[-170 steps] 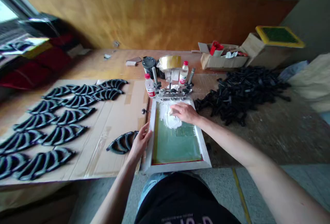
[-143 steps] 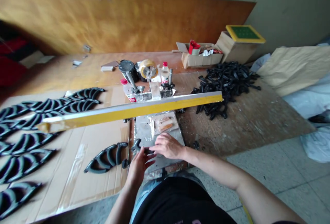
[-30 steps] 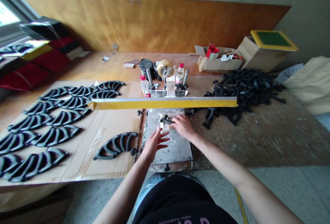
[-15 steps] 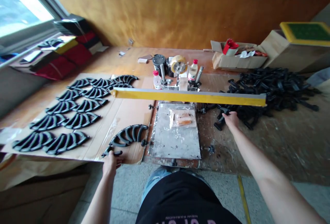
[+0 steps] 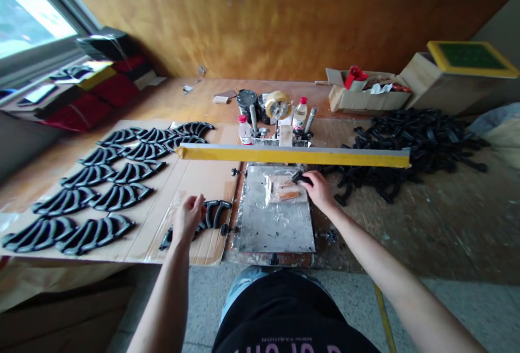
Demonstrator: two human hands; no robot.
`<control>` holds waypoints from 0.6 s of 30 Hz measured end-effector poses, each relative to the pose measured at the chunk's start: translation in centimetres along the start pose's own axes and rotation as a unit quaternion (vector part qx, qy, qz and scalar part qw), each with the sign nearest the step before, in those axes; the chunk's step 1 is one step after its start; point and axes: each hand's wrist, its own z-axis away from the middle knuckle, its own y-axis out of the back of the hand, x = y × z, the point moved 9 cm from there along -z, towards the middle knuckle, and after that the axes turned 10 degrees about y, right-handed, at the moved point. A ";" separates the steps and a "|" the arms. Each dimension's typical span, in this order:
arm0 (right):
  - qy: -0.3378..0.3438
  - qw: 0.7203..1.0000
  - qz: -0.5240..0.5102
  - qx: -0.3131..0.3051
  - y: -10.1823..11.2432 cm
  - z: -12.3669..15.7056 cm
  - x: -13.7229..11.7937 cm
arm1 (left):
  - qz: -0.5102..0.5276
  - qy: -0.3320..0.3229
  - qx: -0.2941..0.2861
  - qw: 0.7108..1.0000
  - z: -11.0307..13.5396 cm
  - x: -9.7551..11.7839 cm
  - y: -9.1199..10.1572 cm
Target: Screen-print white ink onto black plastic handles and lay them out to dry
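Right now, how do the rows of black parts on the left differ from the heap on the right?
The rows form orderly, fan-like groups; the heap is a jumble.
The rows lie on cardboard; the heap sits on a brown surface.
Both consist of black parts.

The held piece (image 5: 298, 176) looks plastic, the plate (image 5: 266, 223) scuffed metal.

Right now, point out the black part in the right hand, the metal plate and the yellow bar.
Black part (image 5: 298, 176): head view, on its end jutting from the right hand (image 5: 320, 190).
Metal plate (image 5: 278, 219): head view, on the bare surface of its nearer half.
Yellow bar (image 5: 292, 156): head view, on the middle of its yellow face.
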 end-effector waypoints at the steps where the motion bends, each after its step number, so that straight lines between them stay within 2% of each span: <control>1: 0.056 0.997 0.028 -0.036 -1.7 -0.5 -2.5 | 0.049 -0.035 -0.020 0.998 0.7 3.3 -1.3; 4: 0.175 0.972 0.090 -0.126 -5.9 -0.5 -7.0 | 0.174 -0.134 -0.063 0.974 3.5 12.2 -3.6; 6: 0.221 0.958 0.098 -0.155 -7.3 0.0 -8.2 | 0.250 -0.168 -0.070 0.951 5.1 15.9 -3.8; 8: 0.243 0.952 0.092 -0.164 -7.7 0.4 -8.3 | 0.302 -0.187 -0.072 0.932 6.2 18.1 -3.6; 12: 0.243 0.951 0.057 -0.183 -7.7 0.3 -7.5 | 0.313 -0.202 -0.068 0.926 6.8 19.5 -3.7; 18: 0.201 0.957 -0.001 -0.209 -8.0 -0.2 -6.9 | 0.272 -0.199 -0.059 0.940 6.8 18.7 -4.1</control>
